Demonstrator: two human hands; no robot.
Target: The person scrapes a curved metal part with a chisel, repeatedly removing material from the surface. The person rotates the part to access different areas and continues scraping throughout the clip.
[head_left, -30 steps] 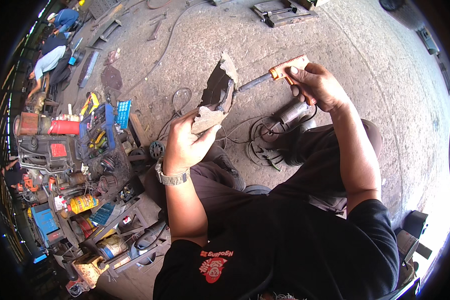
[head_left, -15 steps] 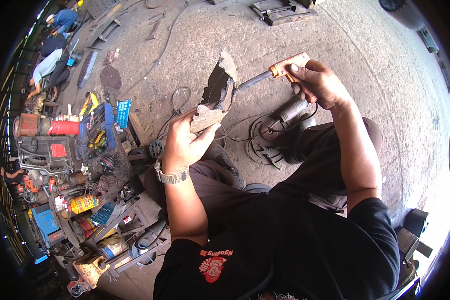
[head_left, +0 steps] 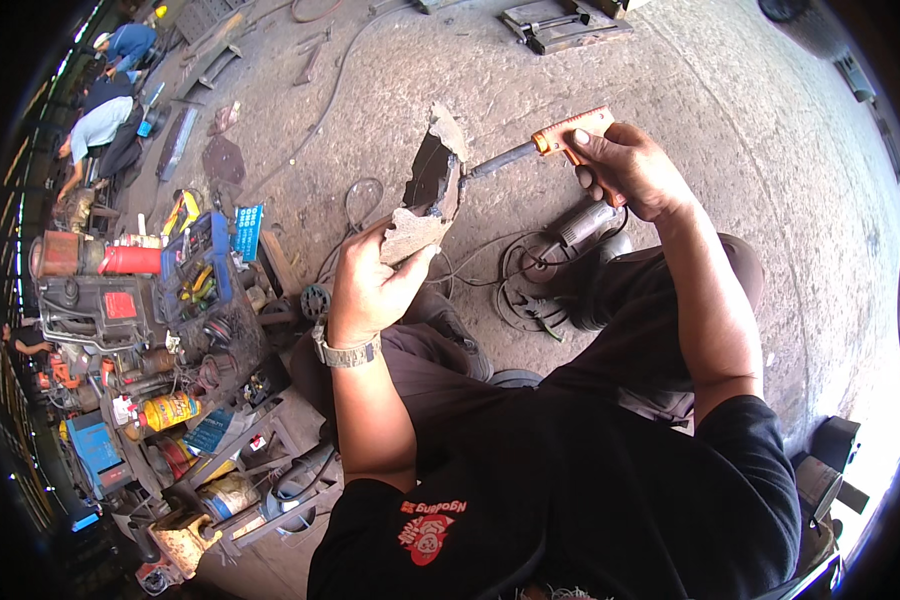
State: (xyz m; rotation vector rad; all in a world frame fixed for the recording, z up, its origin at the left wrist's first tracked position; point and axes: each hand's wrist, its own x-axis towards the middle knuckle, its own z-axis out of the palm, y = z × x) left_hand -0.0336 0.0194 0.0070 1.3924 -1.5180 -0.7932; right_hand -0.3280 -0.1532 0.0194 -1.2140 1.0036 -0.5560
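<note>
My left hand (head_left: 368,285), with a watch (head_left: 347,352) on its wrist, grips the lower end of a broken, jagged-edged shell piece (head_left: 413,236), grey-brown on one side and dark inside. I hold it up in front of me above the floor. My right hand (head_left: 638,172) is wrapped round the handle of an orange pistol-shaped soldering iron (head_left: 575,133), thumb on its side. The iron's grey shaft points left, and its tip meets the right edge of the piece; whether it presses in cannot be made out.
A grey power tool (head_left: 585,224) and its coiled cord lie on the concrete floor (head_left: 750,180) by my right knee. At left are a blue toolbox (head_left: 222,240), a yellow bottle (head_left: 168,410) and several machine parts. Other people (head_left: 105,125) bend over at the far left. A metal frame (head_left: 570,28) lies ahead.
My right hand and the soldering iron have shifted slightly left. The broken piece has moved a little left too, and the iron's tip stays at its edge.
</note>
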